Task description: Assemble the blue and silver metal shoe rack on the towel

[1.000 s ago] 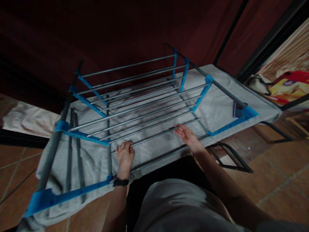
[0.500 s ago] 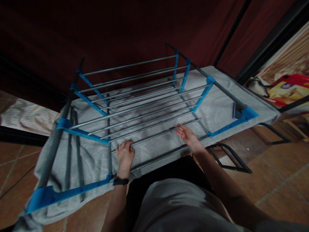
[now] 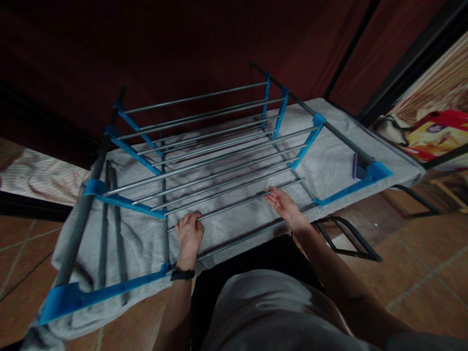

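Observation:
A loose-looking grey metal rod (image 3: pixel 234 204) lies across the near part of a drying rack (image 3: pixel 219 160) with blue plastic brackets. Closed around the rod near its left end is my left hand (image 3: pixel 189 231), a dark band on its wrist. Farther right, the fingers of my right hand (image 3: pixel 281 202) pinch the same rod. Beyond it, several parallel rods run between the blue brackets. The near crossbar (image 3: pixel 243 239) of the frame passes below both hands. My fingers hide parts of the rod.
A grey cloth (image 3: pixel 334 156) covers the surface under the rack. Two grey tubes (image 3: pixel 119 234) lie on its left side. A purple-edged phone-like object (image 3: pixel 355 166) rests at right. A black metal frame (image 3: pixel 347 239) juts out over the tiled floor. Dark red curtain (image 3: pixel 183 44) hangs behind.

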The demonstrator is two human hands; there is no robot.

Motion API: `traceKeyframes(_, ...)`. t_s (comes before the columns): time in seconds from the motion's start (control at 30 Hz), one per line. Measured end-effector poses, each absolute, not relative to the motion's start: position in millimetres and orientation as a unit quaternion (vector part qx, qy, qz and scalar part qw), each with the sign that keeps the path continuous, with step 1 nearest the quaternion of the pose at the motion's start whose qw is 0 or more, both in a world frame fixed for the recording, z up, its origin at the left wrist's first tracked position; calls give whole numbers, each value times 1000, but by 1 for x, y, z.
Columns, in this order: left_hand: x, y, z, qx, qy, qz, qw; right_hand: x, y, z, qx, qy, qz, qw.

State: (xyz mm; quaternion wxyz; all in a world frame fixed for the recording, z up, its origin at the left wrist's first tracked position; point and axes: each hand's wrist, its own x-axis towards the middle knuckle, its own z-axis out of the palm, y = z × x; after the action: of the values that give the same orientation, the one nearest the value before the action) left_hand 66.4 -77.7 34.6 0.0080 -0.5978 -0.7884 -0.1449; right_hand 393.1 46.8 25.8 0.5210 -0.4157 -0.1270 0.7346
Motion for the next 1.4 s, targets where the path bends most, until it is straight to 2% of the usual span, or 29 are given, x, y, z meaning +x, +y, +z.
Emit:
traceKeyframes(1.03,63,-78,31,-597,-789,-147,14,395,44,27,-397,-151,747,511)
traceKeyframes(1.4,63,-77,31,-600,-777,-188,-4,393,46,28,-413,-111,738,523)
